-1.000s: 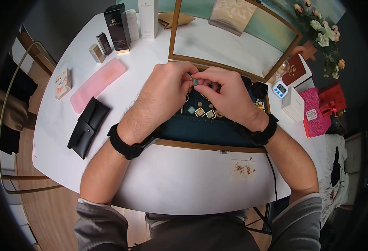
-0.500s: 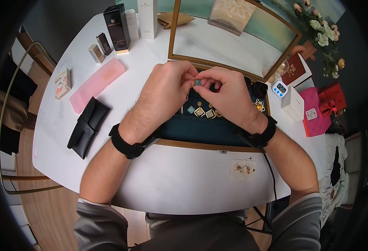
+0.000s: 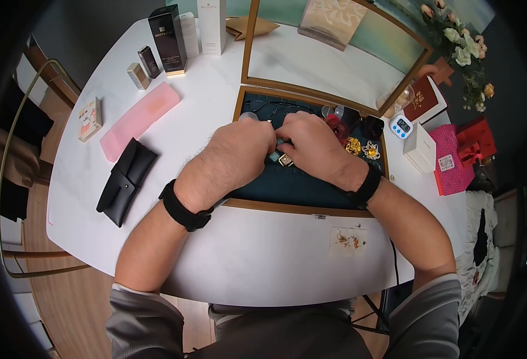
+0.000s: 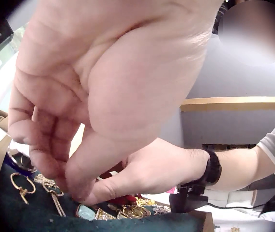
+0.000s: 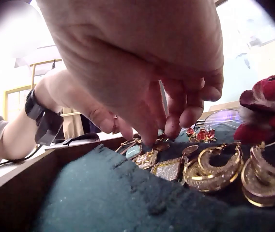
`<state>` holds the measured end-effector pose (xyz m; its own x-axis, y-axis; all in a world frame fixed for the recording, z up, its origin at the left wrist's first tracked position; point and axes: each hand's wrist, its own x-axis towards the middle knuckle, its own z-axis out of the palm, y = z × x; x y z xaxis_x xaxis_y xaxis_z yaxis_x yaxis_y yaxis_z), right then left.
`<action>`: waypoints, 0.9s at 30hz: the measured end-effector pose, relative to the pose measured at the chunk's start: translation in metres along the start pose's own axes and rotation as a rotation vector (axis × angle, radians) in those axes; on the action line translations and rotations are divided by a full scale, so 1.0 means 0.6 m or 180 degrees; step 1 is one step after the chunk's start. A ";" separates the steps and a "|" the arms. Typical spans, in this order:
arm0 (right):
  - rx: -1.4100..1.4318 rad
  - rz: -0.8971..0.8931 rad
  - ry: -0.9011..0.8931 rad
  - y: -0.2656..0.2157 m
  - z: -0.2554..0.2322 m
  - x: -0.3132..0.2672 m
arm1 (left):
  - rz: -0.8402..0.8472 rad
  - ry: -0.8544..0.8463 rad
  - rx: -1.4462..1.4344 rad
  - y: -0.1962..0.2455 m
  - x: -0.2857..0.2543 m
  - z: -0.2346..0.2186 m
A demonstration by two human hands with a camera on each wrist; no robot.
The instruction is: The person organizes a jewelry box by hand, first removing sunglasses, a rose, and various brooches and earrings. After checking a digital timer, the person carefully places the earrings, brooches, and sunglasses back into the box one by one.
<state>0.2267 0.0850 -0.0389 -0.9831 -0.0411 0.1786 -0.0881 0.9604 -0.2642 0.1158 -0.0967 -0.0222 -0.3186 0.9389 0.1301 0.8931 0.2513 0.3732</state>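
Observation:
Both hands are low over the open jewelry box (image 3: 302,208), their fingertips close together among the earrings. My left hand (image 3: 230,155) pinches with thumb and forefinger; my right hand (image 3: 314,140) meets it there, fingers bent down. The small turquoise earring between them is mostly hidden by the fingertips. Just below lies another turquoise earring (image 4: 85,212) on the dark green lining. Beside it are square gold earrings (image 5: 167,170) with sparkling faces and gold hoop earrings (image 5: 215,169). A gold hoop with a knot (image 4: 22,186) lies to the left.
The box's glass lid (image 3: 335,60) stands raised behind. Eyeglasses (image 3: 275,106), a red flower (image 5: 268,104) and yellow flower pieces (image 3: 370,149) lie inside. On the table are a black case (image 3: 128,179), pink case (image 3: 140,119), timer (image 3: 401,127) and carded earrings (image 3: 347,240).
Both hands have come down from above the box toward the lining with the turquoise earring. The eyeglasses and red flower behind the hands now show.

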 end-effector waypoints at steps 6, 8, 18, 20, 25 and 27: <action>-0.0304 0.0009 -0.0147 -0.009 -0.002 0.007 | 0.0014 -0.0126 0.0080 -0.001 0.000 0.000; -0.0497 -0.0072 -0.0116 -0.013 -0.001 0.008 | 0.0000 -0.0170 0.0023 -0.001 0.001 -0.001; -0.0954 -0.0478 -0.0072 -0.011 -0.001 0.012 | -0.0050 -0.0459 0.0078 0.003 0.001 -0.010; -0.0873 -0.0437 -0.0095 -0.008 0.000 0.012 | -0.0091 -0.0476 0.0080 0.007 0.001 -0.014; -0.0276 -0.0165 -0.0065 -0.007 0.002 0.010 | -0.0123 -0.0550 0.0145 0.006 0.002 -0.014; -0.0103 -0.0025 -0.0136 -0.008 -0.001 0.012 | -0.0147 -0.0598 0.0144 0.007 0.002 -0.015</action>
<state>0.2204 0.0805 -0.0356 -0.9884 -0.0598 0.1397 -0.0914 0.9684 -0.2320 0.1163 -0.0968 -0.0124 -0.2985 0.9524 -0.0616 0.8935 0.3015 0.3327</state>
